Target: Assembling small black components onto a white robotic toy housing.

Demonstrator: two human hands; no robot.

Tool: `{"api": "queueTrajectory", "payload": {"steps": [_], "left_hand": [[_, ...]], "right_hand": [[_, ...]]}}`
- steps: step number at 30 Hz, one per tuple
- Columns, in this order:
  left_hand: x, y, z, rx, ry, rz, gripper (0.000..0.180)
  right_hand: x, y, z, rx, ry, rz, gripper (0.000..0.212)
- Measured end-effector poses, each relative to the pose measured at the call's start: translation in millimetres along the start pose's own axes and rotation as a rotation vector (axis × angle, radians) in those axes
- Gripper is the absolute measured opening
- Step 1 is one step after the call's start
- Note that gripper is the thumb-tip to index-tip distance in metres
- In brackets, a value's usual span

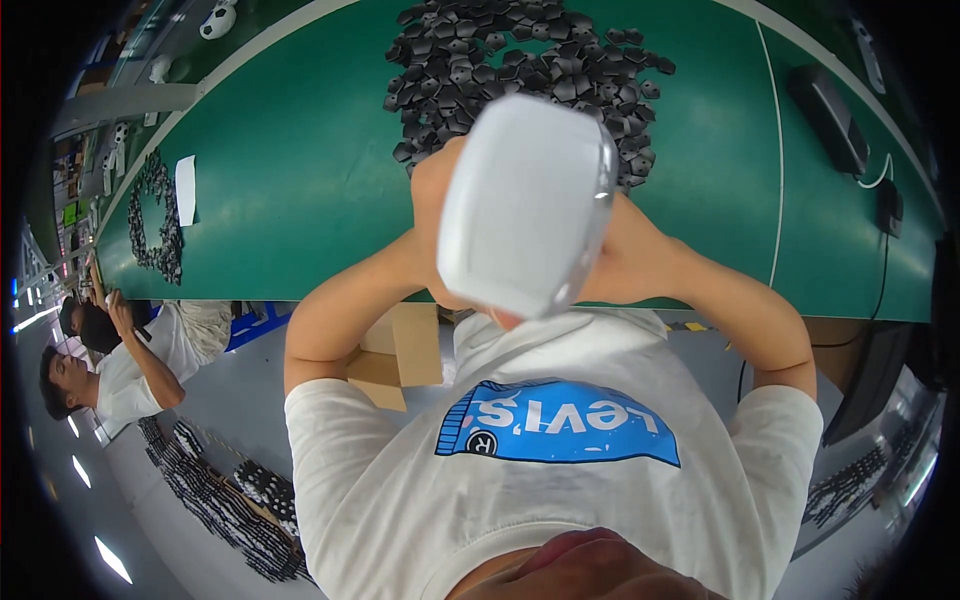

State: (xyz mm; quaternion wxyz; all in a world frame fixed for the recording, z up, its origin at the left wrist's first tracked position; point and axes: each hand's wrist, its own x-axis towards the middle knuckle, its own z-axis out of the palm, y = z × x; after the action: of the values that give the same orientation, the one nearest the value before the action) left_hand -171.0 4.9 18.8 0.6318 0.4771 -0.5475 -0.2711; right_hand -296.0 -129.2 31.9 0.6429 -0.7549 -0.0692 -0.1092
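Note:
A smooth white rounded casing (525,205) with a shiny edge is held up between my hands, close to the camera and slightly blurred. My left hand (428,190) is curled behind its left side, its knuckles bent and its fingertips hidden. From the right, my right hand (628,245) reaches in behind the other side, its fingers covered by the casing. Which hand bears the casing, and whether anything else lies behind it, I cannot tell. Beyond my hands, several black pentagonal panels (440,75) lie heaped on the green table (310,170).
On the table's right are a black elongated device (828,118) and a cable adapter (889,208). Farther left lie a white paper strip (186,190) and another ring of black pieces (140,235). Two people sit at the left. An open cardboard box (405,350) stands below the table edge.

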Motion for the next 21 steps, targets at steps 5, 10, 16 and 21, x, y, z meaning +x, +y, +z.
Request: {"api": "queueTrajectory", "payload": {"steps": [5,10,16,21], "left_hand": [[20.0,11.1,5.9,-0.21,-0.011,-0.023,0.083],[16.0,14.8,6.8,-0.117,0.012,0.051,0.047],[24.1,18.8,9.3,-0.155,-0.051,0.157,0.022],[28.3,20.9,15.5,-0.061,-0.145,0.227,0.022]], "right_hand": [[-3.4,7.9,10.3,0.23,0.08,0.053,0.071],[1.9,12.3,11.6,0.191,0.089,-0.029,0.072],[-0.7,12.7,4.4,0.221,0.022,-0.082,0.073],[-2.5,12.8,5.1,0.227,0.013,-0.08,0.085]]}}
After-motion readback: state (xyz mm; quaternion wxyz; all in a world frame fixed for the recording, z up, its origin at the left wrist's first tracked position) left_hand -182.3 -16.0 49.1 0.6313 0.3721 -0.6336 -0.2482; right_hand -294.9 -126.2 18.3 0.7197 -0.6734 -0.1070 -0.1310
